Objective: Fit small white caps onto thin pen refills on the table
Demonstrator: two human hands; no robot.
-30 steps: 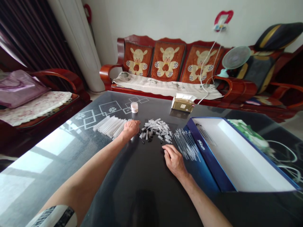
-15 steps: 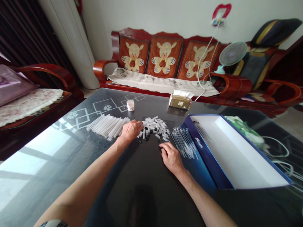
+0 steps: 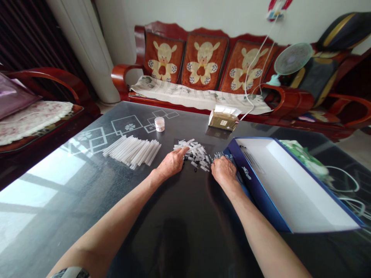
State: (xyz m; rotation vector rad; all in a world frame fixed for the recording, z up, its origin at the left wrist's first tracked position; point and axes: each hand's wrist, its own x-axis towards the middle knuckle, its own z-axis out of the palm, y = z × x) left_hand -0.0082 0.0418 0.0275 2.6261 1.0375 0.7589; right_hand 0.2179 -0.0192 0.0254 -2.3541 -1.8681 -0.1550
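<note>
My left hand is at the left edge of a heap of small white plastic pieces, mixed with small black pieces. Its index finger stretches onto the heap, and the other fingers are bent and partly hidden. Nothing shows in that hand. To the right, my right hand lies over a bundle of thin pen refills, its fingers curled down among their near ends. The fingertips are largely hidden. Left of both hands lies a pile of white translucent pen barrels.
A blue box with a white inside stands on the dark glossy table, a few refills in it. Farther back are a small round tub and a tissue pack. A green-and-white bag and white cables lie beyond the box.
My left hand has moved right, from beside the barrels to the small white pieces. My right hand has moved forward and right onto the refills, its fingers closing. The view has shifted slightly.
</note>
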